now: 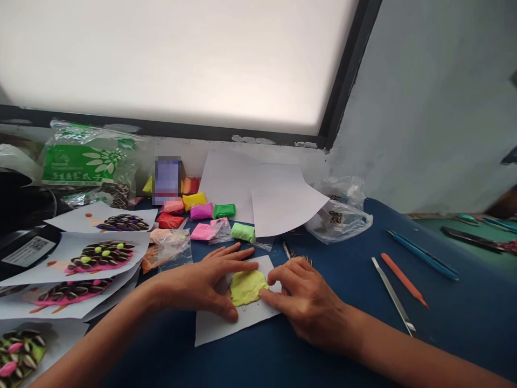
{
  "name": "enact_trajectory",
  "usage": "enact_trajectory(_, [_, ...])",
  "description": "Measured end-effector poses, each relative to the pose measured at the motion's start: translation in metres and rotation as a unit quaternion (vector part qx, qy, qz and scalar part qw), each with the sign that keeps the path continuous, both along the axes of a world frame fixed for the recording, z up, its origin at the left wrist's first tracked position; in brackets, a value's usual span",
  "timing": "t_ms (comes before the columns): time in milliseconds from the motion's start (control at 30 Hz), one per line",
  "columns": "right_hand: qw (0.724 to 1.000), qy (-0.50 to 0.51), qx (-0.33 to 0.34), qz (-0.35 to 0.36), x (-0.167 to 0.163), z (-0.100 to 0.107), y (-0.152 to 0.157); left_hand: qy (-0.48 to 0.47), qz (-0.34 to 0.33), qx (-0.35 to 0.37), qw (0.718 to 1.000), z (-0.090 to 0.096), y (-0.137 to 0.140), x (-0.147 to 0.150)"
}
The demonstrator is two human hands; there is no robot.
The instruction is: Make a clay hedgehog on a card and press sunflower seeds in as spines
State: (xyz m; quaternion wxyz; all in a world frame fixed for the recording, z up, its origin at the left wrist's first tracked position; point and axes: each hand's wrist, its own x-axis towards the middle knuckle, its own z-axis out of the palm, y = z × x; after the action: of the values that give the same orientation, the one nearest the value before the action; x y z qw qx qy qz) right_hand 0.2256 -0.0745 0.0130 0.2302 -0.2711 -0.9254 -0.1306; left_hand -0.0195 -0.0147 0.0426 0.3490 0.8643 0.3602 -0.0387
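Observation:
A flattened patch of yellow-green modelling clay (247, 286) covers the middle of a small white paper sheet (214, 328) on the blue tabletop. Faint drawn lines show just below the clay. My left hand (205, 280) lies over the sheet's left side, fingers spread, thumb beside the clay. Curled at the clay's right edge, my right hand (311, 302) has its thumb and index finger touching the rim there. Whether a bit of clay sits between those fingertips I cannot tell. A few sunflower seeds and a pen (286, 249) partly show behind the right hand.
Finished seed-and-clay hedgehog pictures (100, 256) are stacked at left. Several coloured clay packets (201, 210) lie behind, near blank paper (283, 199) and a clear bag of seeds (339, 218). A metal blade tool (392, 295), an orange clay tool (404, 278) and a blue pen (422, 254) lie at right.

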Motion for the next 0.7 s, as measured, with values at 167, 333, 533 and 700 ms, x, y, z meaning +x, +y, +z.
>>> enact_trajectory(167, [1.000,0.004,-0.008,-0.023,-0.0022,-0.0028,-0.0005,0.008,0.005,-0.003,1.000,0.0012,-0.0013,0.0018])
enact_trajectory(333, [0.994,0.084,-0.048,-0.055,-0.0006,-0.0056,-0.0001,0.008,0.009,-0.004,1.000,0.0002,-0.0005,0.0015])
enact_trajectory(533, [0.998,0.047,-0.020,-0.045,-0.0009,-0.0041,-0.0002,0.005,0.013,-0.006,1.000,-0.0001,-0.0003,0.0015])
enact_trajectory(700, [0.998,-0.006,-0.014,-0.066,-0.0052,-0.0037,-0.0019,0.001,0.006,0.000,1.000,-0.0005,0.0002,0.0001])
